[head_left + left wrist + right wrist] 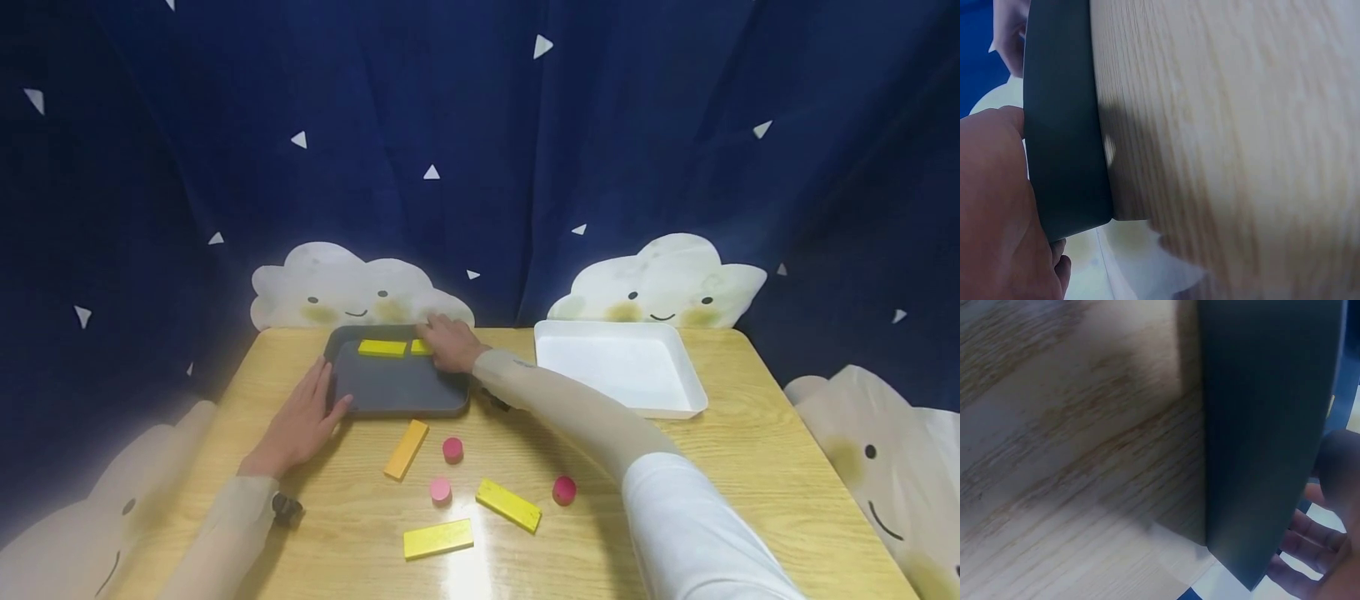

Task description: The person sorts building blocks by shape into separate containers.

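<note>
A dark grey tray [397, 396] stands at the back left of the table. Inside it, along the far side, lies a yellow block [382, 348]. To its right is a second yellow block [420, 347], its right end covered by my right hand [452, 343], which reaches over the tray's far right corner with fingers bent down onto that block. My left hand [300, 417] rests against the tray's left side, fingers extended along the rim and thumb spread toward the near side. In the right wrist view the tray wall [1266, 444] hides the block under the fingers.
A white tray [615, 367] stands at the back right. In front lie an orange block [407, 450], a yellow block [508, 505], another yellow block [438, 539], a red round piece [452, 450], a pink one [441, 491] and a dark red one [564, 490]. A blue curtain [480, 167] hangs behind.
</note>
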Demonstrator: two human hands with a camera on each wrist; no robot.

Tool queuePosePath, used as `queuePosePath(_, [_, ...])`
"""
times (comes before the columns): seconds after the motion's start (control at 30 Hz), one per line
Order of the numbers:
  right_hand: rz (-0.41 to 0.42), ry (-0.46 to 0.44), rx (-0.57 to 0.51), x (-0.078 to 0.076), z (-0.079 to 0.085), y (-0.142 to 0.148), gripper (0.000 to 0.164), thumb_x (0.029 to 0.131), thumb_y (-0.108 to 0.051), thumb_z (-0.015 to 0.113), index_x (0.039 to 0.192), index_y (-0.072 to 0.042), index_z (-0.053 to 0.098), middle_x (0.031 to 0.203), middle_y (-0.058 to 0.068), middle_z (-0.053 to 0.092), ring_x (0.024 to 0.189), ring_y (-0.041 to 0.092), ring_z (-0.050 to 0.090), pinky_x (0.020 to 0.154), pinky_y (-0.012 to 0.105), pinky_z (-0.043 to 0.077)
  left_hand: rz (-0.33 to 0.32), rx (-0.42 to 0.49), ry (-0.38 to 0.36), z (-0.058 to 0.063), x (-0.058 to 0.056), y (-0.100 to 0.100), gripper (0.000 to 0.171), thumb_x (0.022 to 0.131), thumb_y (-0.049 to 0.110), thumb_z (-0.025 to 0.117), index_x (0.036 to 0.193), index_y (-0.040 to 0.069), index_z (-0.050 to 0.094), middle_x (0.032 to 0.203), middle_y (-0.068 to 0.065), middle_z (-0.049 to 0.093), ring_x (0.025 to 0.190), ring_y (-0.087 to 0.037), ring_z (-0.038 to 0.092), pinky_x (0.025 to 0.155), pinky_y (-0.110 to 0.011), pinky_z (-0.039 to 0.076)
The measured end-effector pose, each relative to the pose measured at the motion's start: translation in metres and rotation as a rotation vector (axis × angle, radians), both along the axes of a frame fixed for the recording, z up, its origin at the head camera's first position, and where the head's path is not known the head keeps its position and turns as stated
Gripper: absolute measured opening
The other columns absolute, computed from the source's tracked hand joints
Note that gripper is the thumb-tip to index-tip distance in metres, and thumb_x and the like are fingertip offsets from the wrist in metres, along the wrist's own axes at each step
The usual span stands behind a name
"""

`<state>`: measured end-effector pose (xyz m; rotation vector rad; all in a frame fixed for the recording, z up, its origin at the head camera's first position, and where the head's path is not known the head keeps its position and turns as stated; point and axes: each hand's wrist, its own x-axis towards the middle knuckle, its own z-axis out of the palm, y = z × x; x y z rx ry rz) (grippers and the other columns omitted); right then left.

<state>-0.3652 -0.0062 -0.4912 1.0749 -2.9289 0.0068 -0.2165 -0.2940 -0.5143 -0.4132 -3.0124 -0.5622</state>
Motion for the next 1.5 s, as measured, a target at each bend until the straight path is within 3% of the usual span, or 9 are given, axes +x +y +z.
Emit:
queuePosePath(0.4, [0.018, 0.038, -0.061, 0.002, 0.014, 0.014, 0.037, 0.093, -0.010, 0.070, 0.127, -0.013, 0.057, 0.114, 0.004, 0.056, 0.104, 0.024, 0.057, 0.081, 0.038, 0.055, -0.008, 0.004, 0.019, 0.001, 0.001, 0.003, 0.083, 0.114, 0.046, 0.045, 0.165, -0.014, 0.017, 0.175, -0.034, 0.009, 0.160, -0.053, 0.016, 0.130, -0.064, 0.018])
queuePosePath(0.8, [0.032, 0.042, -0.093, 0.015, 0.033, 0.024, 0.033, 0.094, -0.013, 0.073, 0.123, -0.011, 0.058, 0.105, 0.003, 0.054, 0.094, 0.023, 0.056, 0.074, 0.036, 0.052, -0.003, -0.006, 0.000, 0.000, -0.001, 0.002, 0.084, 0.115, 0.048, 0.042, 0.166, -0.013, 0.015, 0.175, -0.033, 0.008, 0.160, -0.053, 0.015, 0.130, -0.063, 0.018])
queuePosePath(1.1, [0.064, 0.034, -0.157, 0.035, 0.043, 0.039, 0.037, 0.094, -0.014, 0.076, 0.126, -0.011, 0.059, 0.108, 0.004, 0.060, 0.098, 0.023, 0.059, 0.078, 0.037, 0.056, -0.001, -0.003, 0.006, -0.001, 0.002, 0.001, 0.084, 0.115, 0.048, 0.044, 0.165, -0.013, 0.016, 0.175, -0.034, 0.009, 0.160, -0.053, 0.015, 0.130, -0.063, 0.018])
queuePosePath(1.5, [0.056, 0.022, -0.239, 0.065, 0.058, 0.062, 0.039, 0.100, -0.038, 0.070, 0.129, -0.013, 0.061, 0.122, 0.003, 0.065, 0.109, 0.020, 0.062, 0.086, 0.036, 0.058, -0.002, -0.003, 0.001, 0.001, 0.003, 0.001, 0.084, 0.115, 0.048, 0.043, 0.166, -0.013, 0.015, 0.175, -0.033, 0.008, 0.160, -0.053, 0.015, 0.131, -0.064, 0.017])
